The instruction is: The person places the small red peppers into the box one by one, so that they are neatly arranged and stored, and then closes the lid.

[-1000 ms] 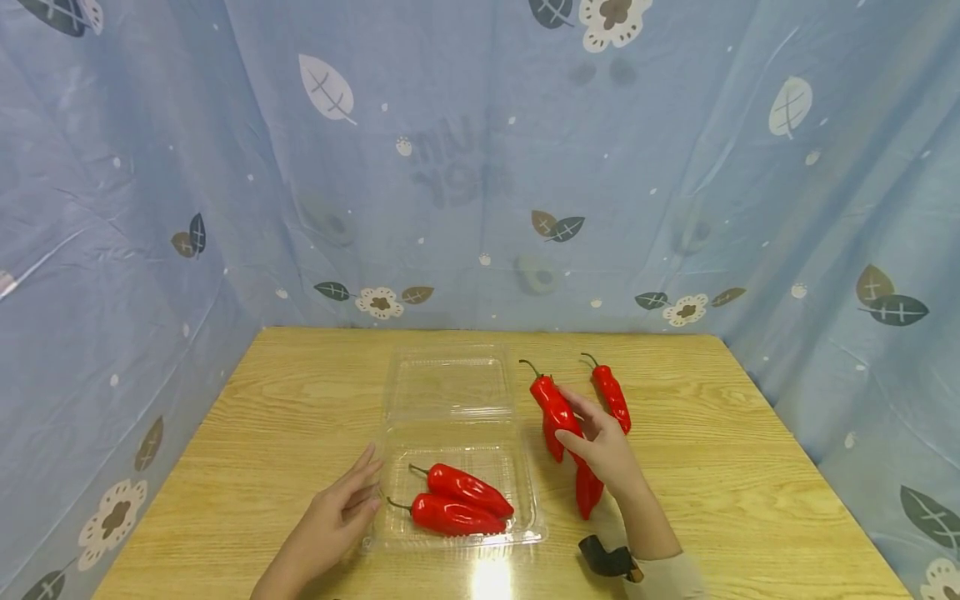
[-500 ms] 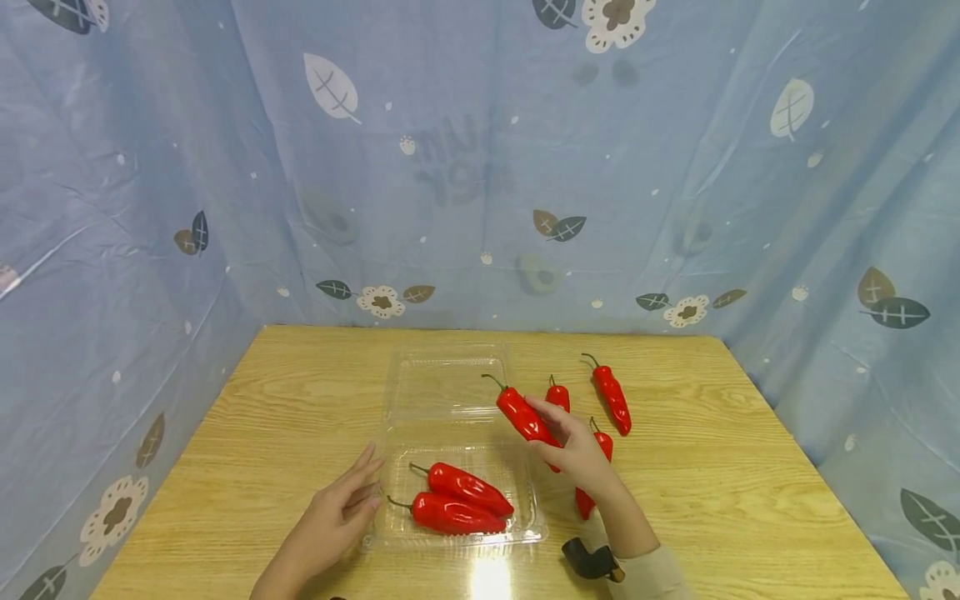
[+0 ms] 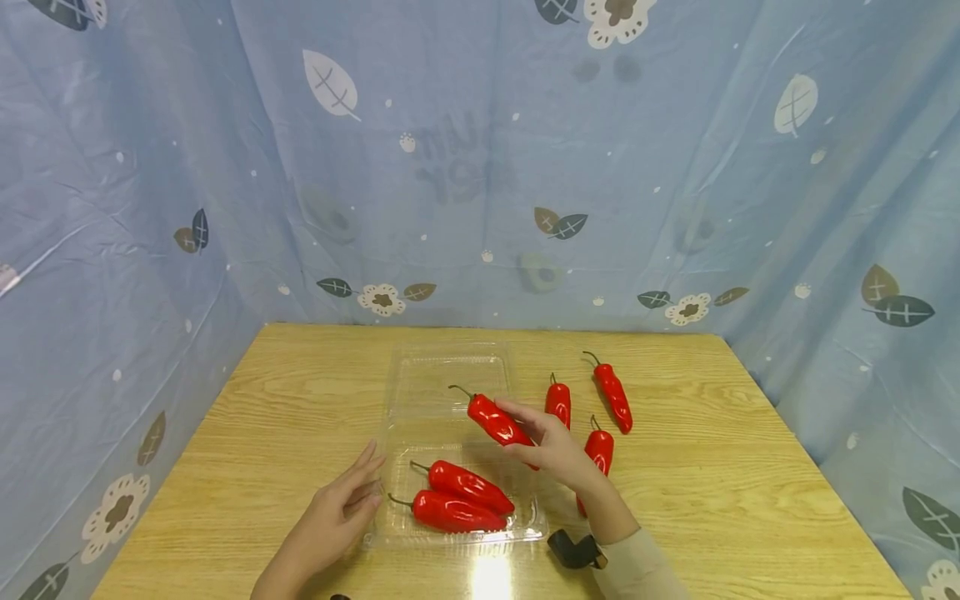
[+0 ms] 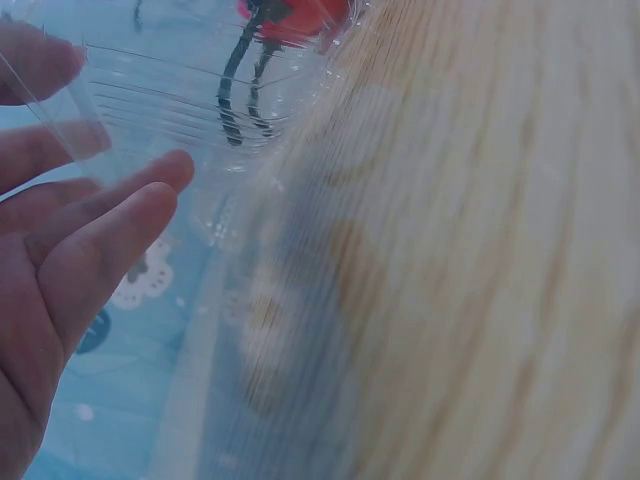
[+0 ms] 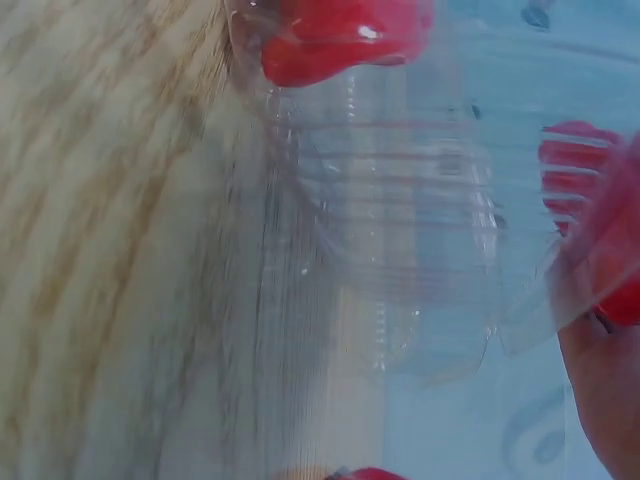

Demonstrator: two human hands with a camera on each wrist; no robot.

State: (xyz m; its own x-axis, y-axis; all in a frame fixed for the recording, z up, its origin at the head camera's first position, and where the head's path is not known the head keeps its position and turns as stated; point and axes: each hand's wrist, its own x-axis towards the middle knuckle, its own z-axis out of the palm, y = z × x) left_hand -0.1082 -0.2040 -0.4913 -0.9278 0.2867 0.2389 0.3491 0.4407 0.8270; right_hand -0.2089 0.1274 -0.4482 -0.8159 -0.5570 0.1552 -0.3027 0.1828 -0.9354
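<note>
Faint grey lettering (image 3: 453,173), in two rows, shows on the pale-blue cloth curtain (image 3: 420,67) patterned with leaves and flowers, close to twelve o'clock from the middle of the head view and leaning slightly towards eleven. The upper row has upright strokes, some shaped like a U; the lower row has rounder forms. Both are too faded to read with certainty. In the right wrist view a curled grey mark (image 5: 540,430) sits near four o'clock; whether it is a letter cannot be told.
</note>
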